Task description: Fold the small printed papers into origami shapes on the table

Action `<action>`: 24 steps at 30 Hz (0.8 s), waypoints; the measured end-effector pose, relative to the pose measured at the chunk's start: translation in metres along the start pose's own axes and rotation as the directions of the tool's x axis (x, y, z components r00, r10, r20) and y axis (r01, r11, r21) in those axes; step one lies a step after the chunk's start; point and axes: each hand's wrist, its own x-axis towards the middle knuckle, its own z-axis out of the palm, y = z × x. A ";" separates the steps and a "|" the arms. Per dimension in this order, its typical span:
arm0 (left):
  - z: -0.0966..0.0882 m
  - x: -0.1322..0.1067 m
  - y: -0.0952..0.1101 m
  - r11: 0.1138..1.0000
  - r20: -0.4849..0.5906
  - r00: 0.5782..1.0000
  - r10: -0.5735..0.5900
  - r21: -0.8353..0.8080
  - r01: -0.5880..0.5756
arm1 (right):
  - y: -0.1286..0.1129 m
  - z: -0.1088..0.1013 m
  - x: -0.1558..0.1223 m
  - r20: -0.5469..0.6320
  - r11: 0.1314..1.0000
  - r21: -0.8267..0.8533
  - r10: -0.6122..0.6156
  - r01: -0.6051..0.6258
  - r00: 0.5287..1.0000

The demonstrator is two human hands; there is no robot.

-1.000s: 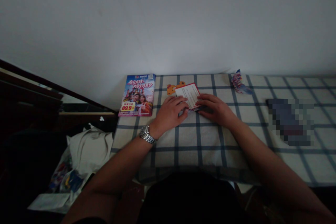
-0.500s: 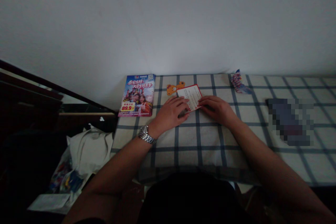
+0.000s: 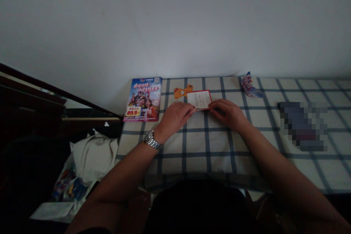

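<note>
Touching left grip [image 3: 175, 117] and right grip [image 3: 227, 114]; card [image 3: 199, 99] lies between.

Matt paper card [image 3: 199, 99], glossy brochure [image 3: 143, 98], woven checked cloth [image 3: 208, 146], shiny metal watch [image 3: 152, 140].

The card [image 3: 199, 99] is white with a red border and faint grey print. The desk [image 3: 219, 146] has a cream cloth checked with dark blue lines. The flyer [image 3: 143, 98] is blue and pink, with a yellow tag bearing red numbers. The bear cutout [image 3: 182, 91] is orange. The wrapper [image 3: 249, 85] is speckled blue, white and red. The watch [image 3: 151, 140] is silver. The wall [image 3: 175, 25] is plain greyish white.
</note>
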 end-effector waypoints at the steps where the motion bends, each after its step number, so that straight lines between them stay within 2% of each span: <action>1: 0.000 0.000 0.000 1.000 0.003 1.000 -0.009 0.007 0.009 | 0.000 0.000 0.000 0.007 1.000 -0.004 0.005 -0.005 1.000; 8: -0.004 -0.002 0.002 0.995 -0.012 0.997 -0.077 -0.058 0.076 | -0.001 -0.001 -0.001 -0.032 0.996 -0.077 0.033 -0.035 0.999; 13: -0.005 -0.002 0.003 0.995 -0.012 0.995 -0.097 -0.017 0.097 | -0.002 -0.001 0.000 -0.031 0.995 -0.094 0.032 -0.035 0.999; 20: -0.005 -0.003 0.005 0.993 -0.023 0.993 -0.115 0.035 0.115 | -0.004 -0.001 -0.001 -0.029 0.997 -0.070 0.043 -0.045 0.999; 24: -0.007 -0.003 0.006 0.989 -0.035 0.989 -0.146 -0.028 0.146 | -0.006 -0.001 -0.002 -0.034 0.996 -0.040 0.079 -0.081 0.996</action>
